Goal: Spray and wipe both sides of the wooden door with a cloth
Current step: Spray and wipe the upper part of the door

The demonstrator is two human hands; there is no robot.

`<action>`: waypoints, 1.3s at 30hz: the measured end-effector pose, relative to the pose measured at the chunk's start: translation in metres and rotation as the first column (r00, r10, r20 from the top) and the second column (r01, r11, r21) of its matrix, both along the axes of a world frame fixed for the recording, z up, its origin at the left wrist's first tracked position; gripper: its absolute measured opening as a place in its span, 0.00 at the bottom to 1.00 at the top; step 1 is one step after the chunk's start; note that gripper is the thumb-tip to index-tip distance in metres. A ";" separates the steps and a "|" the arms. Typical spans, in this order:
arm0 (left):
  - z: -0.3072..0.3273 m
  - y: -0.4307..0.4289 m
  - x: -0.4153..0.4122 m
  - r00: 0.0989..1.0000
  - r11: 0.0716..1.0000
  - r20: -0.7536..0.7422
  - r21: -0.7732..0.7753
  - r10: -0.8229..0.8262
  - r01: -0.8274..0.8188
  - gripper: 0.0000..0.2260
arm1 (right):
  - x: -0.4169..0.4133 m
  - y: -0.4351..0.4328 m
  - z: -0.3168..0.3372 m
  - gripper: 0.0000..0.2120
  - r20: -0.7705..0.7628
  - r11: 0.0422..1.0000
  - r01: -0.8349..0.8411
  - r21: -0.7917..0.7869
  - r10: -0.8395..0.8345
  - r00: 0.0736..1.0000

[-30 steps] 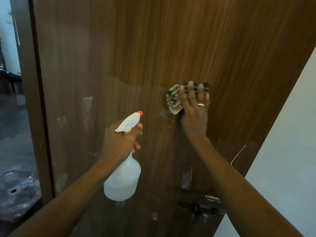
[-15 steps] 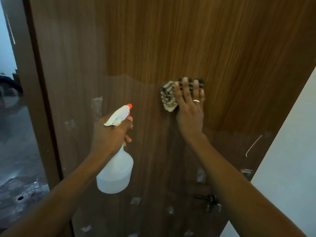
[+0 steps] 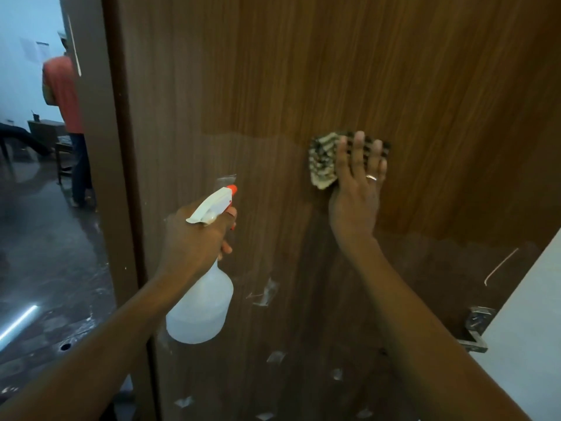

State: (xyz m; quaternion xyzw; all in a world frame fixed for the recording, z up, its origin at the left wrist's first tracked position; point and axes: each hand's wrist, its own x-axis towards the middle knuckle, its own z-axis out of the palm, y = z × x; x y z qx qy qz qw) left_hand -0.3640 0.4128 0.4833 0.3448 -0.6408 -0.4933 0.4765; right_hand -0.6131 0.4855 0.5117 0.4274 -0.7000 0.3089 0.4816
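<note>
**Wiping this face of the door, mid-pass**

My right hand (image 3: 355, 189) lay flat with fingers straight, pressing the checked cloth (image 3: 322, 161) against the wooden door (image 3: 303, 71), at about two o'clock from the spray bottle (image 3: 202, 302). My left hand (image 3: 197, 238) gripped the bottle's neck, nozzle toward the door. I judged the wiping step was in hand on this face. The next move called for a sweep down toward six o'clock. Part of the cloth sat under my fingers. The door's top, bottom and far side were out of view, and the metal fitting (image 3: 476, 329) at four o'clock was hard to make out.
</note>
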 end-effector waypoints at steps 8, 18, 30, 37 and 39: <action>-0.002 -0.020 0.028 0.999 0.999 0.042 -0.019 0.031 -0.030 0.12 | 0.014 -0.010 -0.081 0.33 -0.248 0.944 -0.002 0.330 0.089 0.965; -0.002 -0.026 0.050 0.991 0.991 0.040 -0.024 0.131 -0.130 0.16 | 0.060 -0.070 -0.012 0.25 -0.150 0.995 -0.101 0.023 0.103 0.983; -0.012 -0.035 0.063 0.990 0.991 0.023 -0.006 0.137 -0.137 0.16 | 0.046 -0.037 -0.071 0.30 -0.200 0.963 -0.029 0.269 0.086 0.976; -0.015 -0.055 0.073 0.998 0.998 0.021 -0.024 0.065 -0.064 0.10 | 0.100 -0.097 -0.031 0.26 -0.110 0.996 -0.085 0.026 0.088 0.990; -0.016 -0.065 0.078 0.999 0.997 0.014 -0.067 0.033 -0.032 0.05 | 0.120 -0.119 -0.028 0.27 -0.170 0.989 -0.112 0.093 0.127 0.977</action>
